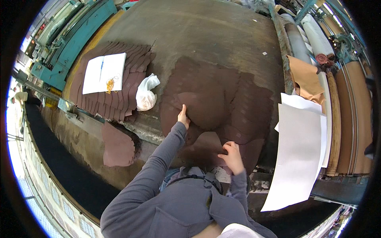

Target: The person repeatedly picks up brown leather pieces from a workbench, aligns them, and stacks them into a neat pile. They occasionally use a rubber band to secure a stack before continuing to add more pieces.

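"While the left hand [183,118] grips the edge of a rounded brown piece [206,106], what is the right one doing?"

"The right hand [232,156] is curled, thumb near forefinger, by the pile's near edge — I can't tell whether it pinches anything."

"How far along does it look?"

"Partway, I'd judge. Well left of the left hand, a fanned stack [133,95] lies in overlapping rows, bearing white paper [92,75], a blue pen [102,63] and yellow bands [110,84]. Ahead of both hands, the middle pile [254,101] looks less even, so that seems the part in work; how much is left, I can't say. One loose piece [118,146] lies left of the left hand, nearer the body."

"And the surface, the room?"

"Beyond the hands stretches a dark, scuffed table [214,31]; left of the left hand — beside the stack — sits a white plastic bag [147,94]. Right of the right hand are pale sheets [297,150] and, farther off, a white roll [317,37]; far left, a teal machine [75,47]."
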Demonstrator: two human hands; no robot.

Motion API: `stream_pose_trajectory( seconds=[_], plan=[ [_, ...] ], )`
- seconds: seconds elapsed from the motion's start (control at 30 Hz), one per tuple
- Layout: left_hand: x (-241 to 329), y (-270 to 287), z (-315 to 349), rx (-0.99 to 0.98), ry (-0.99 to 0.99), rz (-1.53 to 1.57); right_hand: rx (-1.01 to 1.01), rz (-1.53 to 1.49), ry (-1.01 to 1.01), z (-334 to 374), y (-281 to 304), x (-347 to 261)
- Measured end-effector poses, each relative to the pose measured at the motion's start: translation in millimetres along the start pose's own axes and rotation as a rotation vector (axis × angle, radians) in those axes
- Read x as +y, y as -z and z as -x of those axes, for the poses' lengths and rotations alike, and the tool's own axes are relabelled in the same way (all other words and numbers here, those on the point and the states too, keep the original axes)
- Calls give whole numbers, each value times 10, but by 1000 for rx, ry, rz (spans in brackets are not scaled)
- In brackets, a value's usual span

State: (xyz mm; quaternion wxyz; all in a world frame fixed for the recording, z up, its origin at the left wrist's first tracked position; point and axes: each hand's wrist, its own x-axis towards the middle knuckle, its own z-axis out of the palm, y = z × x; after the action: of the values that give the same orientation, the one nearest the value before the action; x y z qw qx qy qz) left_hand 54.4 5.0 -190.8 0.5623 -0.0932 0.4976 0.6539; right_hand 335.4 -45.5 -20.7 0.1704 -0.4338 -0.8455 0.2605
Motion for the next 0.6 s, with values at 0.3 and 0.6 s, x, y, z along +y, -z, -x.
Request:
stream_pose_trajectory(
  seconds=[0.3, 0.6],
  plan=[
    [26, 418, -23, -285, 44, 247, -126, -849, -128, -1248, 478, -314],
    [83, -444, 301, 149, -325, -80, 244, 80, -343, -1768, -1112, 716]
  ],
)
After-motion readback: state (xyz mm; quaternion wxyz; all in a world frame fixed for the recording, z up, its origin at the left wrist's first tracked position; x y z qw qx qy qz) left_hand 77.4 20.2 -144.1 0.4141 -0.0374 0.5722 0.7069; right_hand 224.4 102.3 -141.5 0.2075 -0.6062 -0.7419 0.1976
